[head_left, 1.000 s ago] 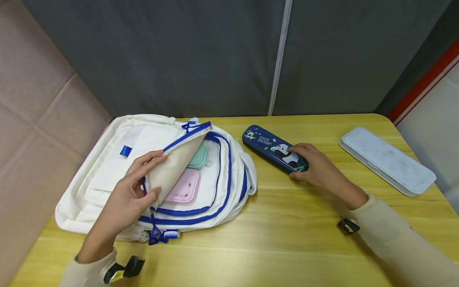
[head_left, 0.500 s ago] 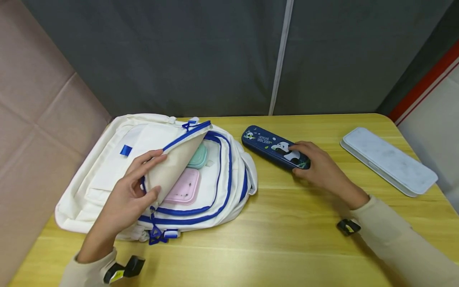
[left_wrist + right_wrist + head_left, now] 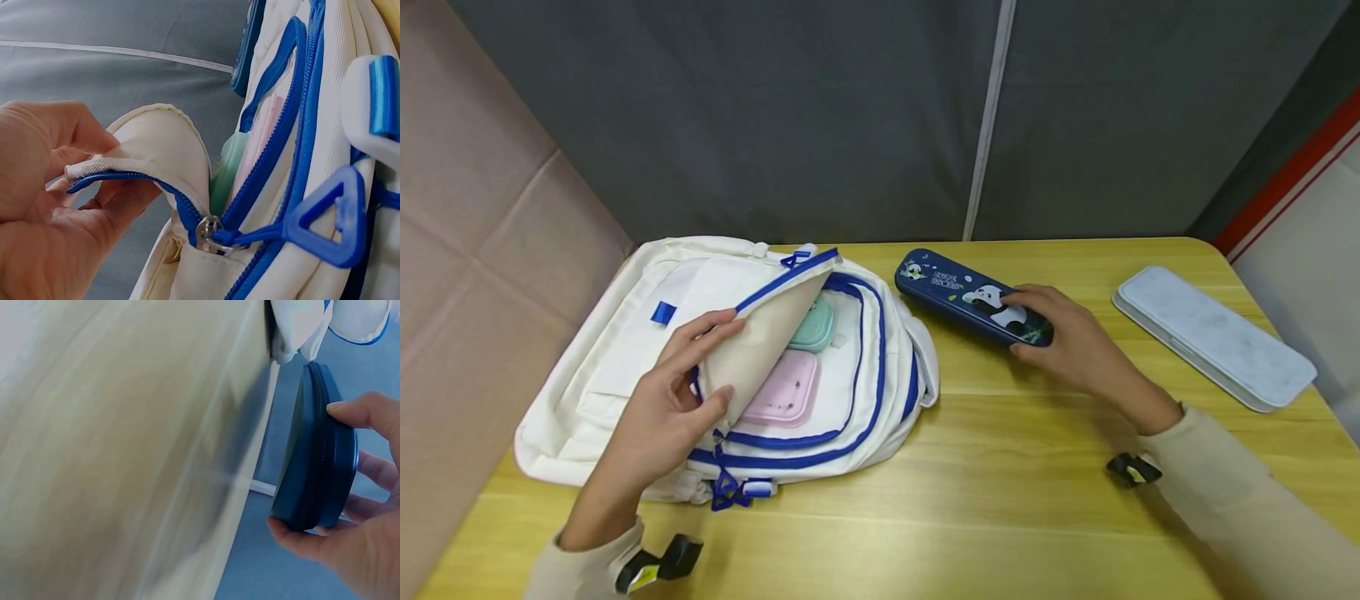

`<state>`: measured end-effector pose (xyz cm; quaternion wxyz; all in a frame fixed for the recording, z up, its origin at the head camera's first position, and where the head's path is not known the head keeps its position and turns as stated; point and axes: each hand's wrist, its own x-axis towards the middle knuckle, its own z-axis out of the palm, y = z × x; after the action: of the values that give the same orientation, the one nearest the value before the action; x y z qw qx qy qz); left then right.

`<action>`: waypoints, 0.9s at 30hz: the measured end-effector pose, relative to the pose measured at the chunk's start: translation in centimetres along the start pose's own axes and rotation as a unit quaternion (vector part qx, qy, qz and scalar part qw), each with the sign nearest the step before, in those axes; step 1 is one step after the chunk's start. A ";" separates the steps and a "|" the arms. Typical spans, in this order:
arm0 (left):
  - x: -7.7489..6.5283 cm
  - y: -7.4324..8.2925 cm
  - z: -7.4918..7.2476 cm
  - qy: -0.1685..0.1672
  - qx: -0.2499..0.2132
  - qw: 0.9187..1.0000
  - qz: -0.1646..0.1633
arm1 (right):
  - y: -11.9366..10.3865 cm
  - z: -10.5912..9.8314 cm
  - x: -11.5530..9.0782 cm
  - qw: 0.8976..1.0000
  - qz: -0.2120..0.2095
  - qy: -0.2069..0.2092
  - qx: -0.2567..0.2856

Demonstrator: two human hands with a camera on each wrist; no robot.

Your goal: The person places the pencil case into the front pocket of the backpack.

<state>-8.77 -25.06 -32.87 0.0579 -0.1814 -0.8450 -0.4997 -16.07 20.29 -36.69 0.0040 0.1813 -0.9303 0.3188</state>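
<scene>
A white backpack [image 3: 602, 367] with blue zip trim lies on the table, its front pocket unzipped. My left hand [image 3: 662, 408] pinches the edge of the pocket flap [image 3: 159, 137] and holds it folded back. Inside the pocket are a mint-green case [image 3: 814, 327] and a pink case [image 3: 786, 390]. To the right of the bag, my right hand [image 3: 1071, 337] grips the near end of a dark blue pencil case [image 3: 955, 292] printed with pandas. In the right wrist view, the pencil case [image 3: 312, 456] is raised off the table, with thumb and fingers round it.
A pale grey-white long case [image 3: 1213, 333] lies at the right of the wooden table [image 3: 970, 500]. Behind the table hangs a dark grey curtain [image 3: 812, 125]. A blue triangular zip pull [image 3: 331, 215] dangles from the pocket zip.
My right hand has lifted the pencil case, and its far end has shifted slightly left and up in the head view. My left hand has pulled the flap back a little more.
</scene>
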 end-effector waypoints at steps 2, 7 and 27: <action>0.0 0.0 0.0 0.003 0.000 1.000 0.000 | -0.3 -0.1 0.1 1.000 -0.009 -0.003 0.005; 0.1 0.1 0.1 0.007 -0.007 1.000 0.002 | -1.1 -0.2 0.1 1.000 -0.013 -0.007 0.013; 0.3 0.5 -0.1 0.023 -0.044 0.999 0.010 | -5.5 0.8 2.0 0.996 -0.060 -0.064 0.028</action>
<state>-8.86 -24.87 -32.37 0.0743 -0.1804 -0.8190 -0.5396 -15.97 15.14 -33.89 -0.0418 0.2570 -0.9069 0.3313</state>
